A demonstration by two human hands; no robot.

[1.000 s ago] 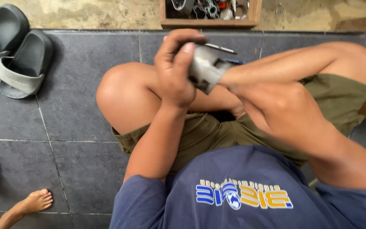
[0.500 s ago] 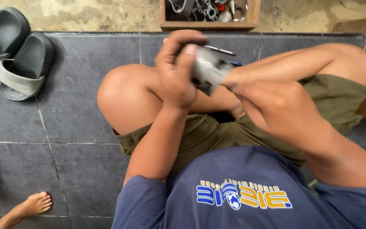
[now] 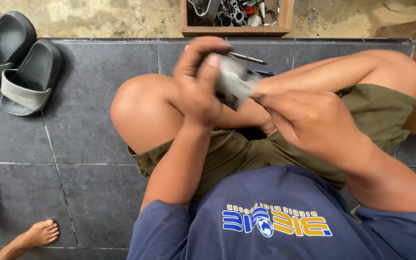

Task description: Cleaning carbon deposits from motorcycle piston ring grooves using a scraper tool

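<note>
Grey metal part (image 3: 234,82), blurred and partly hidden, is held up between the two hands above the raised knees, near the middle of the view and a little toward the far side. It is gripped by the left hand (image 3: 199,84), whose fingers are curled tightly around its left end, with the thumb pressed along the side that faces the camera. The right hand (image 3: 309,118) is set against the part's right end; its fingertips are pressed together there, but whether something small is pinched between them cannot be told, since that spot is blurred. A thin metal rod (image 3: 246,58) is seen jutting from the top of the part toward the far right.

The person is seated on a dark grey tiled floor (image 3: 87,110), dressed in olive shorts (image 3: 371,108) and a blue shirt (image 3: 275,216) with a printed design on the chest. A wooden tray (image 3: 234,32) filled with metal bits is set at the far edge, just beyond the hands, on rough concrete ground. A pair of grey slide sandals (image 3: 18,67) is lying at the far left, well apart from the hands. Two bare feet (image 3: 30,236) of another person are seen at the near left corner.
</note>
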